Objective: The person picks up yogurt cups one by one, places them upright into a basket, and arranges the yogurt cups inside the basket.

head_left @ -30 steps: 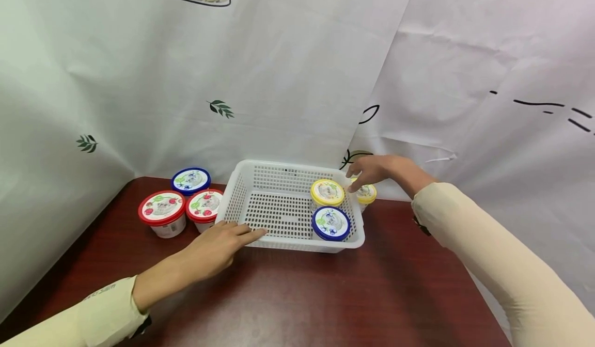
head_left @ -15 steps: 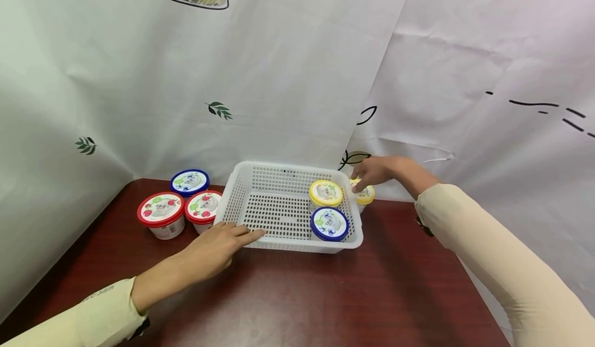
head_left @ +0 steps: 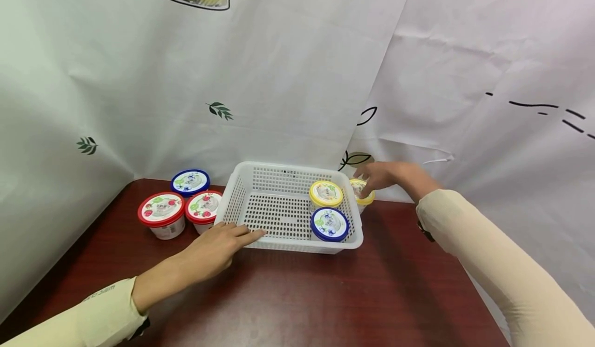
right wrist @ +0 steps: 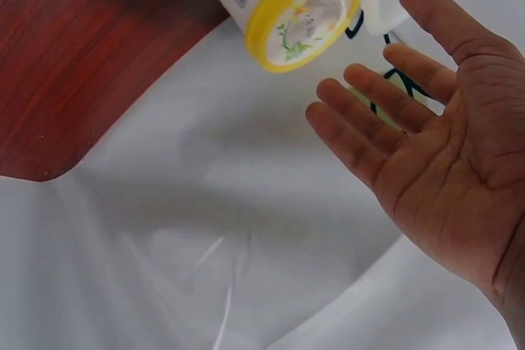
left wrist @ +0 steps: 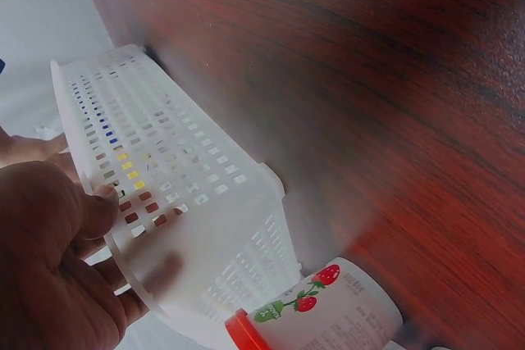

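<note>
A white perforated plastic basket [head_left: 283, 218] stands on the table; it holds a yellow-lidded tub [head_left: 326, 193] and a blue-lidded tub [head_left: 329, 224] at its right end. My left hand [head_left: 211, 250] grips the rim at the near left corner; the left wrist view shows the thumb against the outer wall. Just outside the basket's right wall stands another yellow-lidded tub [right wrist: 303, 14]. My right hand [head_left: 378, 175] hovers by that tub, partly covering it in the head view. In the right wrist view its palm shows, with fingers spread and nothing held.
Left of the basket stand two red-lidded tubs, the larger-looking one [head_left: 161, 211] and one [head_left: 203, 210] close to the basket, with a blue-lidded tub [head_left: 190, 183] behind. White printed sheeting [head_left: 288, 78] rises behind the dark red table [head_left: 325, 295].
My right hand first shifts slightly off the basket's rim over the yellow-lidded tub, then a little lower and to the right. The left hand and the tubs stay in place.
</note>
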`<state>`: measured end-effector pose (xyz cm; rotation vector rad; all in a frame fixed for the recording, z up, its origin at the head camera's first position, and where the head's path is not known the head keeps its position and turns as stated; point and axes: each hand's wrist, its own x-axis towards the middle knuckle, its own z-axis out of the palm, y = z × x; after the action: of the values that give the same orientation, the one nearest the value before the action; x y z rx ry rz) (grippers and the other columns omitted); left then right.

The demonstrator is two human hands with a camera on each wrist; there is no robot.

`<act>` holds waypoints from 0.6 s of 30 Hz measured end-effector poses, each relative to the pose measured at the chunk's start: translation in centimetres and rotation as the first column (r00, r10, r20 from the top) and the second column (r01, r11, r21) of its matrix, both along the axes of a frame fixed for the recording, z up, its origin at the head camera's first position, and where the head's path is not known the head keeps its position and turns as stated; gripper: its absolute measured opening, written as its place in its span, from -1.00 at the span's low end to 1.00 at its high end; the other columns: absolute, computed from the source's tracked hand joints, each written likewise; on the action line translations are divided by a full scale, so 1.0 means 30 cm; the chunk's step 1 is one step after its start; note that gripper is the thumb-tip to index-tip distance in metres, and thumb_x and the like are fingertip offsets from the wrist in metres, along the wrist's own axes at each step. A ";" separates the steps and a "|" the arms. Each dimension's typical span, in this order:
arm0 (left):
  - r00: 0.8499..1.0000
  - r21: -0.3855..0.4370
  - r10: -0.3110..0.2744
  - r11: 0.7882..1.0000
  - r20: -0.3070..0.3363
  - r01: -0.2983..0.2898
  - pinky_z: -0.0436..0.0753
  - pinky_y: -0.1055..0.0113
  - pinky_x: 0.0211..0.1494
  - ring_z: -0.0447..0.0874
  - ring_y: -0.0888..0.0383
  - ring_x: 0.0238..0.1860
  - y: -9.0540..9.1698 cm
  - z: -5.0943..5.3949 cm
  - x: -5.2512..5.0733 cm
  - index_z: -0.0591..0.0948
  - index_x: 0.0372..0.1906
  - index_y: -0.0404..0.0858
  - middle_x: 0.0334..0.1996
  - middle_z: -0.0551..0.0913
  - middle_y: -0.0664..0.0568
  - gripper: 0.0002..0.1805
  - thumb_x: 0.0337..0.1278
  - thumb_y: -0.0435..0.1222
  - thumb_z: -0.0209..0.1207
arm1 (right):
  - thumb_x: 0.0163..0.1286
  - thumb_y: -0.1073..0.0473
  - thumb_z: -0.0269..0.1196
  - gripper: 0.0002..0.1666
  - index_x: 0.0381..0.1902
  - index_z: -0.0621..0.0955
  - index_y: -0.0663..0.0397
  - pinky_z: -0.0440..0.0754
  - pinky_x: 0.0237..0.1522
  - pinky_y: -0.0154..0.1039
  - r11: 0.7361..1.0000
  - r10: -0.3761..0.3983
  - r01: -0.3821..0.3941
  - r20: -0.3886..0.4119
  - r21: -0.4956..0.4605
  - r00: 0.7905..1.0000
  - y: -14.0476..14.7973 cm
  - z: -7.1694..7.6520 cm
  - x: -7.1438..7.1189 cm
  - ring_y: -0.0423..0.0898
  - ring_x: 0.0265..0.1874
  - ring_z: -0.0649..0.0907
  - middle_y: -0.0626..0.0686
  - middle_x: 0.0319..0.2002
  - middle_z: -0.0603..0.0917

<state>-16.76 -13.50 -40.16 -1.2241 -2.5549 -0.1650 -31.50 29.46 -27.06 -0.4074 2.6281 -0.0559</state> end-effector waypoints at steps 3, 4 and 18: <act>1.000 0.001 0.002 1.000 0.000 -0.002 0.76 -0.04 0.19 0.80 -0.02 0.10 -0.001 0.002 0.003 0.71 0.48 -0.07 0.06 0.83 0.04 -0.17 0.01 -0.59 0.40 | 0.38 0.04 0.56 0.03 0.68 0.43 0.26 0.51 0.61 0.36 1.000 0.003 -0.004 -0.007 -0.010 1.000 0.004 -0.017 0.003 0.44 0.58 0.53 0.46 0.57 0.54; 1.000 0.002 0.002 1.000 0.001 -0.002 0.76 -0.05 0.20 0.80 -0.02 0.10 -0.001 0.002 0.004 0.71 0.48 -0.07 0.06 0.83 0.05 -0.17 0.01 -0.59 0.40 | 0.36 0.06 0.57 0.04 0.69 0.42 0.25 0.51 0.60 0.36 1.000 0.003 -0.003 -0.007 -0.013 1.000 0.005 -0.024 0.003 0.43 0.57 0.54 0.44 0.57 0.54; 1.000 0.022 -0.003 1.000 -0.017 0.004 0.74 0.01 0.12 0.80 -0.02 0.04 -0.003 -0.004 0.002 0.72 0.46 -0.08 0.03 0.83 0.08 -0.18 0.00 -0.60 0.39 | 0.18 0.11 0.73 0.12 0.64 0.50 0.20 0.61 0.52 0.25 0.999 0.030 -0.032 -0.039 -0.035 0.999 0.003 -0.100 -0.015 0.24 0.38 0.65 0.25 0.45 0.67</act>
<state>-16.68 -13.58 -40.29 -1.2168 -2.5301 -0.1818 -31.97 29.54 -30.06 -0.4657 2.6611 -0.0853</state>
